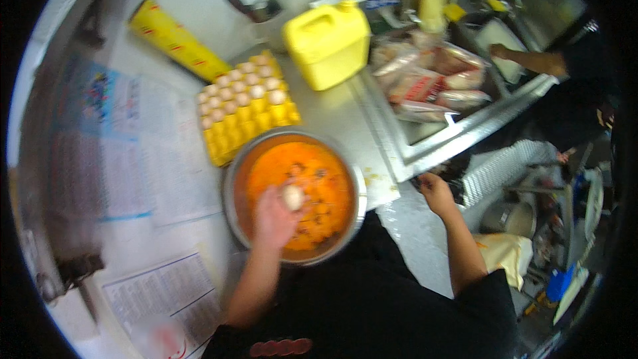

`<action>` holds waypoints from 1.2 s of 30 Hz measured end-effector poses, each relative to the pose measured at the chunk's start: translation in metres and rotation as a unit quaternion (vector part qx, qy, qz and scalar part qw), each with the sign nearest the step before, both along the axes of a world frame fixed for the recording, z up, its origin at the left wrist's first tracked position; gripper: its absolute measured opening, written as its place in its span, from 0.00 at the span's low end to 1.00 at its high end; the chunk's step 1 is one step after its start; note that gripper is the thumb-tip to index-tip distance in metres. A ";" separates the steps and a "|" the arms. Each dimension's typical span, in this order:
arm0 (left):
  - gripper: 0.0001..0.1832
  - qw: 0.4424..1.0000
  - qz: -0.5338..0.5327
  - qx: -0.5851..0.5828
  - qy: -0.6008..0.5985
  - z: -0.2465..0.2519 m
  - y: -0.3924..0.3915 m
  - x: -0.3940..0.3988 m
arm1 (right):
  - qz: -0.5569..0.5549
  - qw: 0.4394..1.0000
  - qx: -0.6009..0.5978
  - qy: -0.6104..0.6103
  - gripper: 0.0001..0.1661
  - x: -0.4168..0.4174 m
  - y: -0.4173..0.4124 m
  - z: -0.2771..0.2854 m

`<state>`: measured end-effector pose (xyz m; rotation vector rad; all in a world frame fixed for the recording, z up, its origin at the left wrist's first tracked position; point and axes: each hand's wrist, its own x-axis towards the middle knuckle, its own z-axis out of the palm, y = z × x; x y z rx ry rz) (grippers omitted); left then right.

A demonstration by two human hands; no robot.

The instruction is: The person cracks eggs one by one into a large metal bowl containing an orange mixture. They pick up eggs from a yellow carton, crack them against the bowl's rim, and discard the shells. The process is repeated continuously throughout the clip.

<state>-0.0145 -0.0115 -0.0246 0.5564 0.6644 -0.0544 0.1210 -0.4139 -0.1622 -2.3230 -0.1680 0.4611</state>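
A large round metal bowl (360, 194) stands before me, holding an orange liquid (299, 159) with dark spots on its surface. It looks like raw egg, but blur hides the detail. Over this liquid, my left hand (275, 219) has its fingers around one pale egg (293, 198). My right hand (437, 193) is out to the right, just past the counter's corner, with curled fingers. Something dark lies by those fingers, and I cannot tell whether they grip it. Behind the bowl, a yellow egg tray (234, 137) carries eggs (241, 98) in its far rows; its near cups hold none.
A yellow pump jug (326, 45) stands on the metal counter (344, 114). Bagged meat (428, 85) fills a metal-rimmed sink (478, 137). Another person's hand (501, 52) touches a white slab at far right. Sheets bearing writing (164, 289) cover the left wall.
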 end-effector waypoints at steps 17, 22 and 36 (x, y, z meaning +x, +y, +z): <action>0.33 0.582 -0.273 0.766 -0.008 0.005 0.102 0.158 | -0.197 0.769 0.503 0.343 0.17 -0.053 0.083 0.124; 0.29 0.439 -0.322 0.835 -0.076 -0.045 0.137 0.231 | -0.223 0.778 0.488 0.328 0.17 -0.076 0.064 0.117; 0.21 0.445 -0.312 0.838 -0.053 -0.052 0.133 0.254 | -0.429 0.762 0.442 0.200 0.13 -0.139 0.032 0.078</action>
